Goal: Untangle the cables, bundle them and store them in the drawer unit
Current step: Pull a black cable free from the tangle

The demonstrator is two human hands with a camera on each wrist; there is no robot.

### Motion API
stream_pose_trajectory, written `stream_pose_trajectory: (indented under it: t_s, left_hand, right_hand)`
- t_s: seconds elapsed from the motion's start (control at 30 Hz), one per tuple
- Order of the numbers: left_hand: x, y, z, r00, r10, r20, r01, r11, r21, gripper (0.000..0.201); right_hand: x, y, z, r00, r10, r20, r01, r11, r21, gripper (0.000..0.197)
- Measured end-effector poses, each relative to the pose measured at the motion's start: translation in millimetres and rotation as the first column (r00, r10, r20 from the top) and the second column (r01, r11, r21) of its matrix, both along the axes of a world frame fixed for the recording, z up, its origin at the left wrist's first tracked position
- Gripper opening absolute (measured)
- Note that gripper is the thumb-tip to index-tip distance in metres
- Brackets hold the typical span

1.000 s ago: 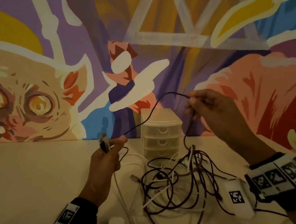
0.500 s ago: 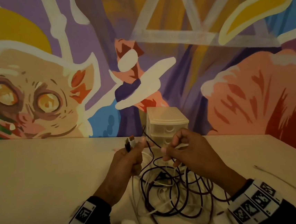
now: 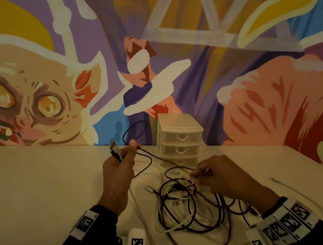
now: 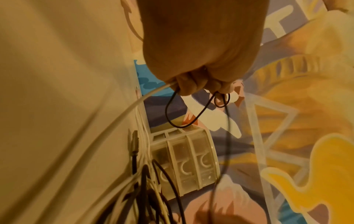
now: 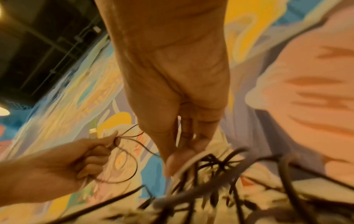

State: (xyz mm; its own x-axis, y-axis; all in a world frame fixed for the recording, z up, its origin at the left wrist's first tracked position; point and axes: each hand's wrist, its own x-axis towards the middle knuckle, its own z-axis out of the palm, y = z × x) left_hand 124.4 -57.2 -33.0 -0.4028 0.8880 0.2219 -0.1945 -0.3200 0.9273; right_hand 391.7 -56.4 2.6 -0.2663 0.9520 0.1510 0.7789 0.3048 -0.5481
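A tangle of dark and white cables (image 3: 184, 207) lies on the cream table in front of the small white three-drawer unit (image 3: 180, 140), whose drawers are all closed. My left hand (image 3: 128, 151) is raised left of the unit. It grips two connector ends, a white cable (image 4: 134, 104) and a loop of thin black cable (image 3: 135, 128). That black cable trails down into the pile. My right hand (image 3: 198, 176) is low on the far side of the tangle, its thumb and fingers pinching a strand there. The right wrist view shows blurred cables (image 5: 220, 174) under its fingers.
The mural wall stands right behind the drawer unit. One separate thin cable (image 3: 293, 186) lies on the table to the right. The table's right edge (image 3: 318, 164) runs diagonally close by. Bare table surface (image 3: 44, 183) stretches out on the left.
My right hand went from high by the unit to beside the left hand, then down onto the tangle. A black loop now stands above my left hand.
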Motion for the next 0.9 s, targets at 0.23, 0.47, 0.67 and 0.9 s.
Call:
stream_pose_trajectory:
  t_s: [0.23,0.47,0.67,0.9]
  left_hand:
    - [0.6,1.3,-2.0,0.996,-0.034,-0.083,0.032,0.999,-0.029,0.04]
    - [4.7,1.4,-3.5,0.989,-0.11,-0.096,0.109,0.994,-0.014,0.041]
    - [-11.1,14.2,-9.8,0.996,-0.044,0.083,0.043,0.999,0.005,0.041]
    - [-17.0,17.7,-12.3,0.993,0.019,0.113,-0.016,1.0,-0.026,0.036]
  right_hand:
    - [9.8,0.6,46.8,0.748,0.041,-0.663,0.069,0.988,0.139,0.016]
    - [-3.9,-0.8,41.1,0.511,0.105,-0.853,-0.051,0.994,0.092,0.032]
    - [9.0,-5.4,16.7,0.964,0.132,-0.232,-0.143,0.989,-0.029,0.017]
    - [40.4,-19.2,34.0,0.937,0.228,0.264,-0.226,0.973,-0.039,0.016]
